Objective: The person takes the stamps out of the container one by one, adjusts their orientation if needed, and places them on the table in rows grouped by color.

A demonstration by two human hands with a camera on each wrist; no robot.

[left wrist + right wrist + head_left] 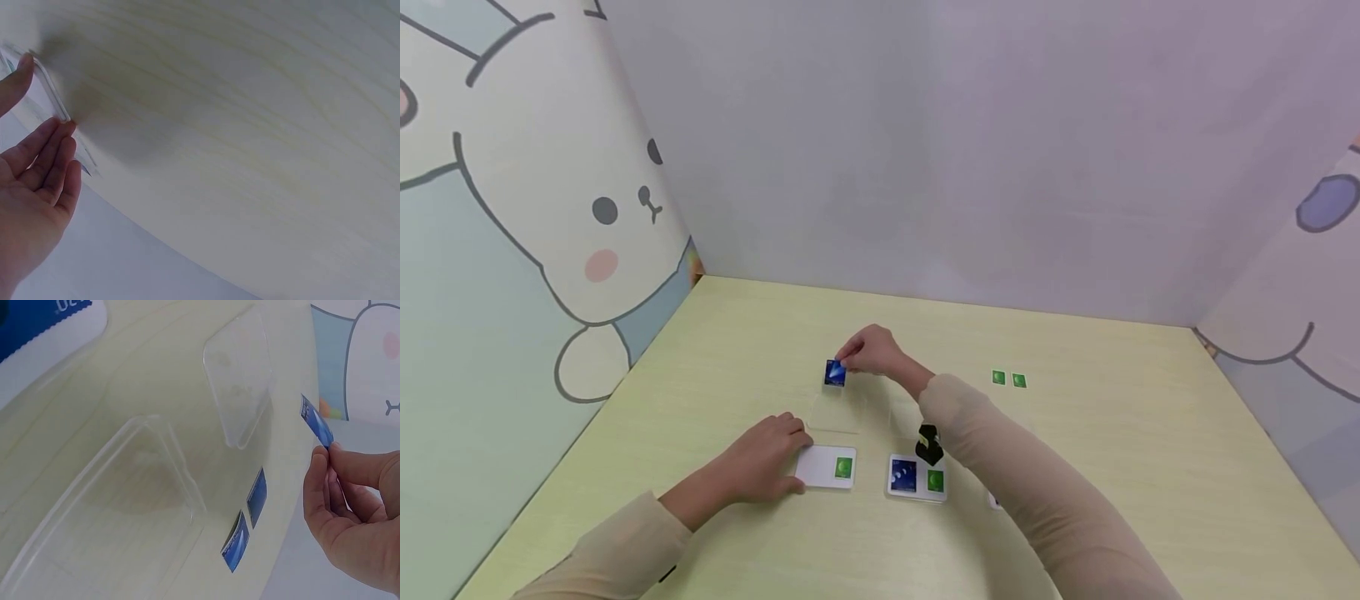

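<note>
My right hand [874, 350] pinches a small blue stamp [834, 373] between thumb and fingertips. In the right wrist view that stamp [317, 424] is held by one end, above the table. My left hand [767, 460] grips the left end of a white card [816, 467] with a green stamp [844, 467] on its right part. The left wrist view has the thumb on one side of the card's clear case [50, 87] and fingertips on the other. Right of it lies another card bearing a blue stamp [903, 476] and a green stamp [936, 481].
Clear plastic covers [837, 414] lie beyond the cards. Two loose green stamps [998, 377] are at the right. Two loose blue stamps [256, 497] show in the right wrist view. A third card [994, 501] is mostly hidden by my right sleeve. Printed cloth walls surround the table.
</note>
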